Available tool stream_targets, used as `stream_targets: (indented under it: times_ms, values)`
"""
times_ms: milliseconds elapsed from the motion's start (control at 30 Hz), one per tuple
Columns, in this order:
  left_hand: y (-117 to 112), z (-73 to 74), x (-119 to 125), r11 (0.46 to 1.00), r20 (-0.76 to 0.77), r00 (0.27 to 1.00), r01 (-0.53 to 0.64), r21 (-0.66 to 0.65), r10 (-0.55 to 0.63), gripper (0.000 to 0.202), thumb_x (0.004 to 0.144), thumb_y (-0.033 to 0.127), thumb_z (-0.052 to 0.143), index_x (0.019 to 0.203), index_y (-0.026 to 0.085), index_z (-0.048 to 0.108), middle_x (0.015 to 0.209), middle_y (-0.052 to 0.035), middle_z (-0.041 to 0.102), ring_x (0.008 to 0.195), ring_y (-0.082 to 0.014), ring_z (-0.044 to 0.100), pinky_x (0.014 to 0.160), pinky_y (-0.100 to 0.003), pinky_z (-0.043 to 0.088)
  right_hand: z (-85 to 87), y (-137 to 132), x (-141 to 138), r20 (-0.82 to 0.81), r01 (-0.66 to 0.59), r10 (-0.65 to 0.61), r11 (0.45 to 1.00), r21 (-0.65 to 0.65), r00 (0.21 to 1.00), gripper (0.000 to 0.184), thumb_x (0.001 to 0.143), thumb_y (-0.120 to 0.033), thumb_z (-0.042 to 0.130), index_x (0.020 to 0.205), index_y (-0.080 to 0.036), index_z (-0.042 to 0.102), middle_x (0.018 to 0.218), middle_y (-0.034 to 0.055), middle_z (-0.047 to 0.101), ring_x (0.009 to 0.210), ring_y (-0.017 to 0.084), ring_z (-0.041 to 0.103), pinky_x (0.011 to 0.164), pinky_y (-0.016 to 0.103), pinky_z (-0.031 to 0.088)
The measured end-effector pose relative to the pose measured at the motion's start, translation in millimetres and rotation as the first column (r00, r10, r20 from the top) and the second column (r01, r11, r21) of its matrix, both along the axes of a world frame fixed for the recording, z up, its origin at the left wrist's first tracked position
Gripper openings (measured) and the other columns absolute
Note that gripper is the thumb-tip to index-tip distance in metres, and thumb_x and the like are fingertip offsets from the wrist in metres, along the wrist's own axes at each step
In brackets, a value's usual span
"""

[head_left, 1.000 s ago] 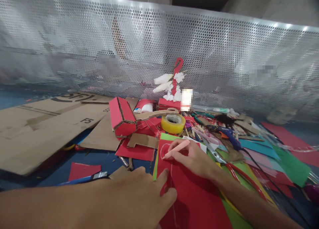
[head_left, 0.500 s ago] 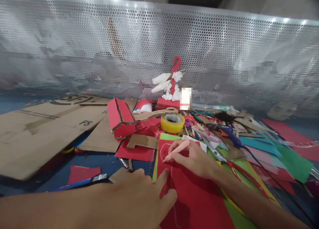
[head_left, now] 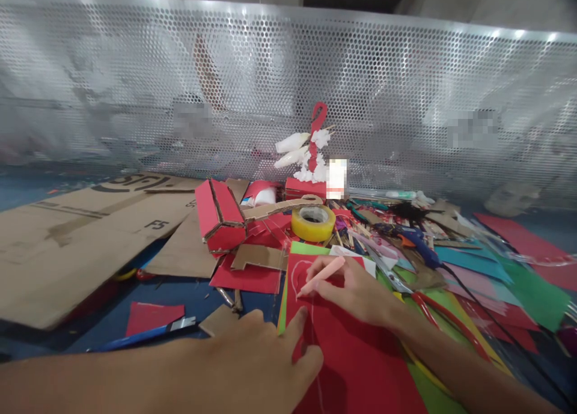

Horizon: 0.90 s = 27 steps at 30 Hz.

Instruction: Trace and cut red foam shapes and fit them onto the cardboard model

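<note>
A pale pink pen (head_left: 325, 274) is pinched in my right hand (head_left: 356, 288), its tip touching a sheet of red paper (head_left: 360, 354). Thin white lines show on the sheet: a rounded loop near its top and a long line running down. My left hand (head_left: 265, 354) rests on the sheet's left side, index finger and thumb stretched out and apart, holding nothing. Its other fingers are partly hidden. Green and yellow sheets peek out under the red one.
Beyond the paper lie a yellow tape roll (head_left: 313, 223) and a red-covered cardboard piece (head_left: 220, 214). Red-handled scissors (head_left: 446, 321) and a blue glue gun (head_left: 419, 246) are on the right. A blue cutter (head_left: 142, 336) and large cardboard (head_left: 90, 240) lie left. A perforated metal panel (head_left: 252, 59) stands behind.
The pen tip has shifted very slightly down the red paper. The whole view has moved a little; my left hand stays in place on the sheet.
</note>
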<state>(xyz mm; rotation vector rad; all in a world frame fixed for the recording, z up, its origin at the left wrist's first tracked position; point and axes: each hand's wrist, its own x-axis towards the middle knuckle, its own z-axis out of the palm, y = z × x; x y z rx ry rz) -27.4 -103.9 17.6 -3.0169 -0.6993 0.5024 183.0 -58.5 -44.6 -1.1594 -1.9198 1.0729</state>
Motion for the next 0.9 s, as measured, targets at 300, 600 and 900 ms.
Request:
stream_targets:
  times_ms: [300, 600, 900]
  values:
    - [2, 6.7, -7, 1.0, 0.074, 0.997, 0.028, 0.0, -0.028, 0.034, 0.089, 0.038, 0.062, 0.117, 0.019, 0.064, 0.102, -0.0154, 0.071, 0.061, -0.0245, 0.066, 0.052, -0.034, 0.044, 11.8, -2, 4, 0.046, 0.046, -0.052, 0.992, 0.12, 0.998, 0.022, 0.09, -0.023, 0.058, 0.09, -0.023, 0.079, 0.098, 0.0024, 0.073, 0.091, 0.018, 0.066, 0.081, 0.029, 0.051]
    - [41, 10.6, -15, 0.974, 0.083, 0.996, 0.059, -0.219, -0.042, 0.04, 0.092, 0.045, 0.058, 0.127, 0.026, 0.064, 0.126, -0.01, 0.068, 0.091, -0.0267, 0.072, 0.075, -0.034, 0.052, 42.8, -30, 19, 0.084, 0.113, -0.137, 0.962, 0.248, 0.987, 0.025, 0.095, -0.033, 0.056, 0.096, -0.02, 0.078, 0.104, 0.0055, 0.073, 0.082, 0.016, 0.064, 0.067, 0.024, 0.051]
    - [90, 15.3, -9, 0.754, 0.023, 0.994, -0.067, -0.654, 0.109, 0.04, 0.09, 0.027, 0.047, 0.13, 0.021, 0.048, 0.133, -0.0115, 0.062, 0.057, -0.0122, 0.057, 0.054, -0.027, 0.047, 31.4, -56, 16, 0.109, -0.086, 0.073, 0.99, 0.115, 0.991, 0.019, 0.092, -0.026, 0.059, 0.09, -0.019, 0.077, 0.094, 0.0033, 0.071, 0.076, 0.014, 0.06, 0.063, 0.024, 0.045]
